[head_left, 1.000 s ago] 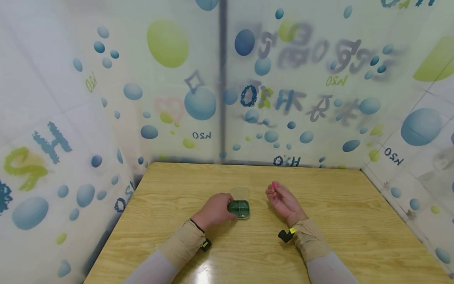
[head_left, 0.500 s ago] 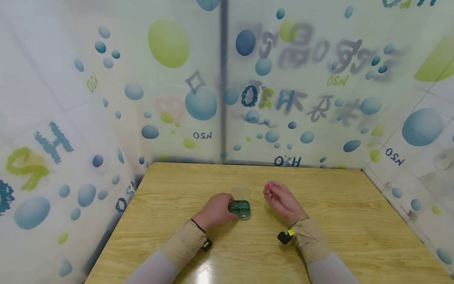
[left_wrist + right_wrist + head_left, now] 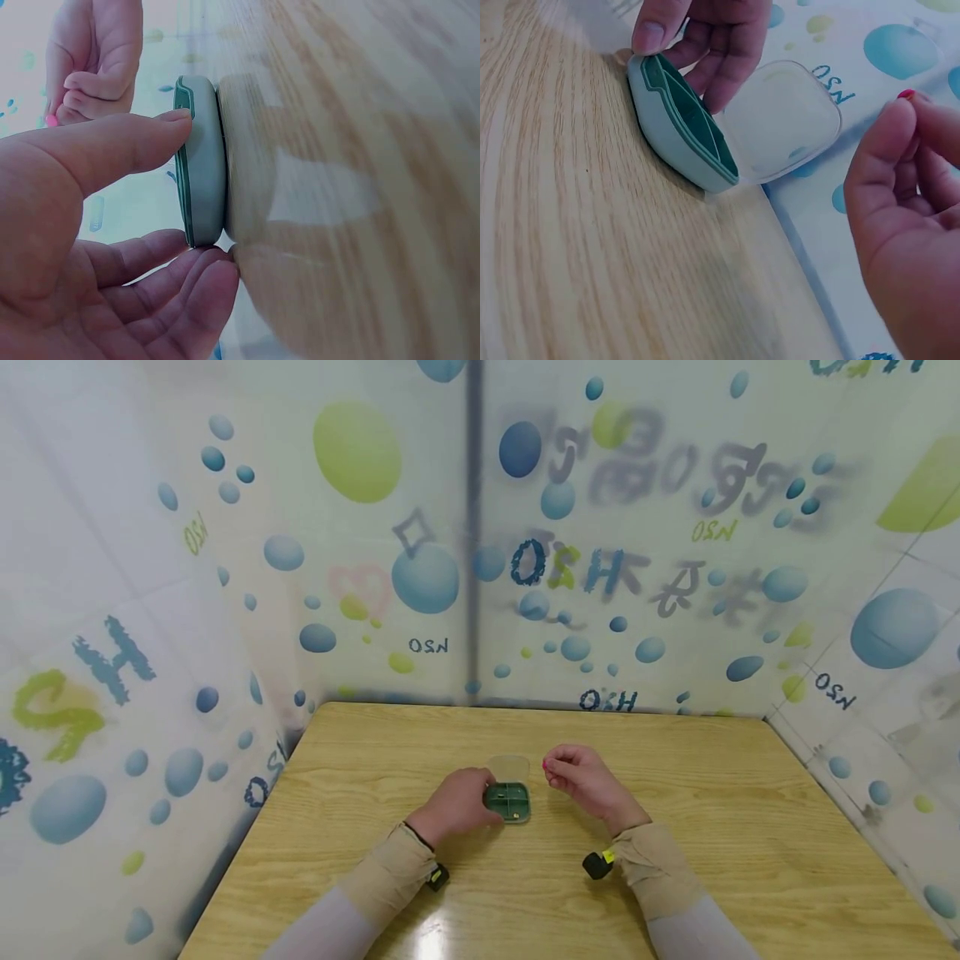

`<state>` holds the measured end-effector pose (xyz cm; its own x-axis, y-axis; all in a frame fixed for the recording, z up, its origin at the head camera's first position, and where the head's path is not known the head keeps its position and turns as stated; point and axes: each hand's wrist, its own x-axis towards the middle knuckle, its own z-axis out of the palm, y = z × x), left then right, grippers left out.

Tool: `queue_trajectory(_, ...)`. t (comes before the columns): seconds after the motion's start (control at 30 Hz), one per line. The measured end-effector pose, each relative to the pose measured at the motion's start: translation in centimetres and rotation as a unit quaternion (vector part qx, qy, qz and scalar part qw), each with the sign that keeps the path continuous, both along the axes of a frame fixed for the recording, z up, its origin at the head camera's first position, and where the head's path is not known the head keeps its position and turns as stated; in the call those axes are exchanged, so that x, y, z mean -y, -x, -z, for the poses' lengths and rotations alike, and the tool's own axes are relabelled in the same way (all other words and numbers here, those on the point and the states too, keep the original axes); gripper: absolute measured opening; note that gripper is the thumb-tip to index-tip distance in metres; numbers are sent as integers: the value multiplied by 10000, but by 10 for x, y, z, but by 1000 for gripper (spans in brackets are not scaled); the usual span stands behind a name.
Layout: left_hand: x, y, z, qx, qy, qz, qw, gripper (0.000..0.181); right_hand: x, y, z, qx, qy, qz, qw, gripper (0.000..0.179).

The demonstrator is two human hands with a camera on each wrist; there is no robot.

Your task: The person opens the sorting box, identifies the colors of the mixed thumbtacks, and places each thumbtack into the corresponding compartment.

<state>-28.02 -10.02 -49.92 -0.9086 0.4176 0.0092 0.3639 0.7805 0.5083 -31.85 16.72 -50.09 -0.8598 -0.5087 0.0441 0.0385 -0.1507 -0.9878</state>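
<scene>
A green pill box [image 3: 517, 793] with several compartments lies on the table, its clear lid [image 3: 780, 124] swung back on the far side. My left hand [image 3: 453, 810] holds the box from the left. In the left wrist view, its thumb presses the near rim of the box [image 3: 206, 169], and the other fingers lie at the opposite end. A tiny yellowish bit [image 3: 516, 815] sits in the near right compartment. To the right of the box, my right hand [image 3: 588, 781] pinches a small pink pill [image 3: 545, 764] between thumb and index finger, raised above the table and apart from the box.
The wooden table [image 3: 720, 827] stretches out around both hands. Behind it stands a wall covering [image 3: 480, 568] printed with bubbles and letters. Black wrist cameras are strapped to both wrists, the right one [image 3: 597, 865] hanging low near the table.
My right hand has moved left toward the box with the pink pill and turned so the back of the hand shows more. The left hand and the box have stayed put.
</scene>
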Motion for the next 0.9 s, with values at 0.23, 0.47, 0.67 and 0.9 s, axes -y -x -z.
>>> queue_trajectory(0.23,0,0,1,-19,16,-44,10000,49,11,-3,-3,-390,-1264,397,9904,17)
queue_trajectory(0.47,0,-2,-1,11,-76,18,10000,50,24,-9,-5,-865,-2117,617,9715,21)
queue_trajectory(0.67,0,-2,-2,51,-148,45,9999,49,38,-18,-7,-1288,-2639,481,9547,13)
queue_trajectory(0.9,1,-2,-3,-24,-134,133,9998,48,50,-24,-2,-1764,-3180,244,9312,10)
